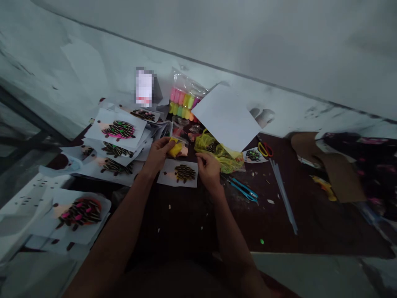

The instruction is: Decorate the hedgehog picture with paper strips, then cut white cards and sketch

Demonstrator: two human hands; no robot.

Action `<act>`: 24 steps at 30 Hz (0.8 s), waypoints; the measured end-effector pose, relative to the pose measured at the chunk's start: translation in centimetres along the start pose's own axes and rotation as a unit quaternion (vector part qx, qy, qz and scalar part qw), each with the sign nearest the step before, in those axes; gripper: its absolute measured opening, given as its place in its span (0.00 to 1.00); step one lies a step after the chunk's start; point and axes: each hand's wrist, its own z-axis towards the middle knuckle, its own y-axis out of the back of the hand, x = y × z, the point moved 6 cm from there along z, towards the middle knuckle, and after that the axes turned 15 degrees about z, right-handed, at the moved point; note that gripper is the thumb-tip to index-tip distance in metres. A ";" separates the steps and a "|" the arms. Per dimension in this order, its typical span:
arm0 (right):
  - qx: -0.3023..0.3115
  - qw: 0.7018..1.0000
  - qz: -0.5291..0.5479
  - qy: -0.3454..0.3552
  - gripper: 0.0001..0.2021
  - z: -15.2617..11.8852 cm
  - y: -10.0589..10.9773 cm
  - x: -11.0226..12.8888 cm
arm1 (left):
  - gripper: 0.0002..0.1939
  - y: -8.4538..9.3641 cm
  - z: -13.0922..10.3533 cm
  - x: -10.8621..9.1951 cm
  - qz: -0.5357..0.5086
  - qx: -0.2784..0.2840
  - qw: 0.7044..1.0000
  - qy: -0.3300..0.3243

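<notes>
A small white card (167, 179) with a hedgehog figure (185, 173) of dark seed-like pieces on yellow lies on the dark table. At the card's upper left, my left hand (156, 155) pinches a yellow packet or lump (176, 147); a pale pinkish piece (183, 152) shows beside it. My right hand (209, 167) is at the card's right edge, fingers drawn together; whatever is between the fingertips is too small to name. A yellow plastic bag (228, 159) with dark pieces inside lies just beyond the right hand.
Stacked hedgehog cards (116, 128) lie at left. Behind are a bag of coloured clay tubes (182, 103), a large white sheet (228, 116) and a lit phone-like screen (144, 87). Blue-handled snips (243, 190), red-and-yellow scissors (265, 149) and clear sticks (283, 196) lie to the right.
</notes>
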 end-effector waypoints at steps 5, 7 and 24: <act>-0.045 0.993 0.106 -0.002 0.12 -0.3 -1.0 0.2 | 0.17 -0.6 -0.5 -0.1 0.019 0.049 0.999 -0.008; -0.054 0.986 0.158 -0.016 0.14 -0.6 -0.9 0.1 | 0.18 -1.0 -0.9 -0.2 0.033 0.074 0.997 -0.006; -0.058 0.966 0.225 -0.117 0.16 -1.0 -0.6 -1.3 | 0.24 -0.4 -1.0 -0.9 0.124 0.042 0.990 -0.044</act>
